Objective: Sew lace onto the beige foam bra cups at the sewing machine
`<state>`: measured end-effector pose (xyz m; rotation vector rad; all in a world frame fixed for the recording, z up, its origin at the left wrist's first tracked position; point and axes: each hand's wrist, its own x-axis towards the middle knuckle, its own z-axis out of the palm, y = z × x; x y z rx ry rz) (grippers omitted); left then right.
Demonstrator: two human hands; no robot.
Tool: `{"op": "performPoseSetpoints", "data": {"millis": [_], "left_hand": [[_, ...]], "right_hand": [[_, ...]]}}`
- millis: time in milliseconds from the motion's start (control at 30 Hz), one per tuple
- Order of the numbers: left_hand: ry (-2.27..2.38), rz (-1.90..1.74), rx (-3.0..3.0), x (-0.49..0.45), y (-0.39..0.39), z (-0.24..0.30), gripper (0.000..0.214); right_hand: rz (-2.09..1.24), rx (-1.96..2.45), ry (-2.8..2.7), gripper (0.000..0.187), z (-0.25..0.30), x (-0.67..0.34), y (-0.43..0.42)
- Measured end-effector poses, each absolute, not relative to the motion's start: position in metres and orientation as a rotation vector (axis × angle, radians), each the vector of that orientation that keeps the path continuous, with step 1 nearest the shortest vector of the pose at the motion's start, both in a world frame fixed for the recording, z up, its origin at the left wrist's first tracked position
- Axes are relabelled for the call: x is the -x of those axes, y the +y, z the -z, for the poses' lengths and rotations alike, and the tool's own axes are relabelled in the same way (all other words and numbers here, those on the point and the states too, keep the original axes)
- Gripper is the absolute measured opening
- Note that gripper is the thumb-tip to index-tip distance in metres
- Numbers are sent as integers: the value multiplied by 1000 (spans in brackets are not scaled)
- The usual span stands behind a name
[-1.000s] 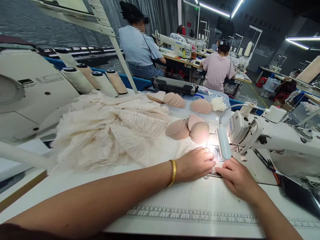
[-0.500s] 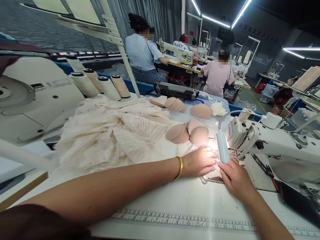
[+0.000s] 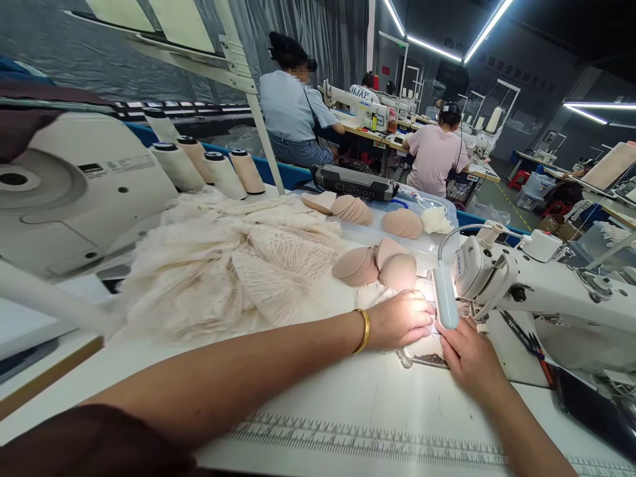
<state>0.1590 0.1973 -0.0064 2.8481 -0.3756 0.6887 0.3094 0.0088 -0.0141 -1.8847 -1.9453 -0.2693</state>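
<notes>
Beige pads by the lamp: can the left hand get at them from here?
Likely yes: the beige pads lie just beyond the left hand, nothing tall appears to stand between, and the lamp hangs to their right.

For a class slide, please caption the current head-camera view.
Left hand and right hand close together beside a lit lamp and sewing machine; beige pads and cream lace nearby.

Gooseneck lamp (image 3: 446, 301) casts hard glare over the left hand (image 3: 401, 320). Ceiling tubes (image 3: 489, 30) glow against a dim background. Wide-angle distortion stretches the edges; near sleeve (image 3: 94, 440) soft.
</notes>
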Motion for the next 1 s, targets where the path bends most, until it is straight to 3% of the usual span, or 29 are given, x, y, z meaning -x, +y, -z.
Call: {"op": "performPoseSetpoints", "data": {"millis": [267, 433, 533, 633, 767, 867, 1000], "left_hand": [[-126, -665, -3017, -164, 193, 3, 26], [-64, -617, -3014, -171, 193, 2, 7], [-27, -617, -2971, -161, 193, -2, 16], [-104, -671, -2889, -125, 171, -10, 30], [-42, -605, -2357, -60, 113, -17, 35], [267, -224, -1807, -28, 74, -14, 24], [346, 50, -991, -24, 53, -10, 59]], "right_hand": [[303, 1863, -1913, 27, 18, -314, 9], [257, 1826, -1838, 29, 12, -310, 7], [-43, 1788, -1681, 28, 0, -296, 3], [-584, 1669, -1312, 32, -10, -274, 1], [-981, 1365, -884, 63, -9, -245, 2], [-932, 1277, -743, 61, -5, -226, 1], [-824, 1182, -535, 54, -7, -198, -8]]}}
